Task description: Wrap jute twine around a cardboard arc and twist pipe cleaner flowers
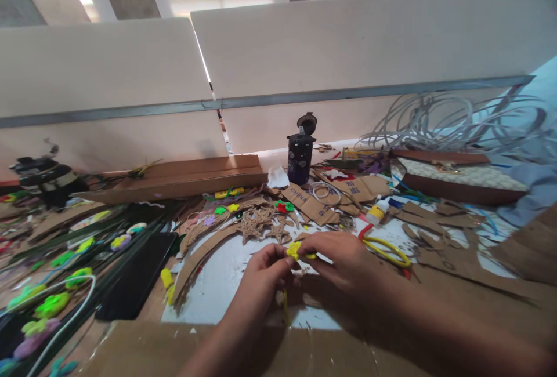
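Between my two hands is a small yellow flower (294, 250), made of something fuzzy. My left hand (270, 269) pinches its left side, with thumb and index finger together. From the right, my right hand (337, 252) has its fingers closed at the flower's right edge, on a short yellow piece. A thin yellow strand (285, 306) hangs down below my left hand. Twine-wrapped stars (255, 223) lie just beyond my hands, beside a curved cardboard strip (204, 255). Yellow and red pipe cleaners (391, 252) are curled to the right of my right hand.
A dark bottle (299, 159) with its lid up stands at the back. Glue (376, 212) and cardboard scraps (452, 249) lie right, near a handbag (456, 177). To the left are a black phone (137, 275) and colourful fuzzy flowers (52, 305). White tubing (435, 122) is coiled back right.
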### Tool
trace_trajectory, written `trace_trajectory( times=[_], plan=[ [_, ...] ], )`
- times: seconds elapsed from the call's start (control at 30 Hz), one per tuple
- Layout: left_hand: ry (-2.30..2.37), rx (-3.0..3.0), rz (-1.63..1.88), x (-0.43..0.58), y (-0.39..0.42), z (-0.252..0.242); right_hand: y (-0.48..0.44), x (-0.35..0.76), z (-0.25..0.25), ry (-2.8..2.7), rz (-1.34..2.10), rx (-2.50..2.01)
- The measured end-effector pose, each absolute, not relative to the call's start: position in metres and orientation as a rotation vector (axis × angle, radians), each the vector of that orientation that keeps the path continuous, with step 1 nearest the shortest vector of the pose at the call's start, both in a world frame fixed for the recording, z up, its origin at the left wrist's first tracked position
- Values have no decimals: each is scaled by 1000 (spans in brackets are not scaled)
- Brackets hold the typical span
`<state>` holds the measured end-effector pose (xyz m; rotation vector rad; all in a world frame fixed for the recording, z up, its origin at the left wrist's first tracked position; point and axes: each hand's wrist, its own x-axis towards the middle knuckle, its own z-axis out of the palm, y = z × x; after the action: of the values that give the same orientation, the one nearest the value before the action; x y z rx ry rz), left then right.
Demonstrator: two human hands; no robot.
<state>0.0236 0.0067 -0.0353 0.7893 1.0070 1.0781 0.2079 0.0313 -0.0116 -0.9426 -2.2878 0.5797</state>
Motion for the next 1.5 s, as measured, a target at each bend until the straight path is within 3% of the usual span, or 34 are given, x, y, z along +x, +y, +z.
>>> trace_trajectory(
  times=[0.37, 0.8, 1.23, 1.5],
  plan=[
    [1060, 832, 1085, 27, 7, -32, 30, 205, -8, -2390, 554, -988],
    [1143, 894, 1128, 28, 8, -37, 29, 200, -9, -2572, 246, -1156],
    [1206, 1050, 1147, 27, 5, -29, 30, 200, -8, -2239, 645, -1166],
    [1218, 1057, 1121, 27, 5, -28, 30, 203, -8, -2237, 667, -1138]
  ],
)
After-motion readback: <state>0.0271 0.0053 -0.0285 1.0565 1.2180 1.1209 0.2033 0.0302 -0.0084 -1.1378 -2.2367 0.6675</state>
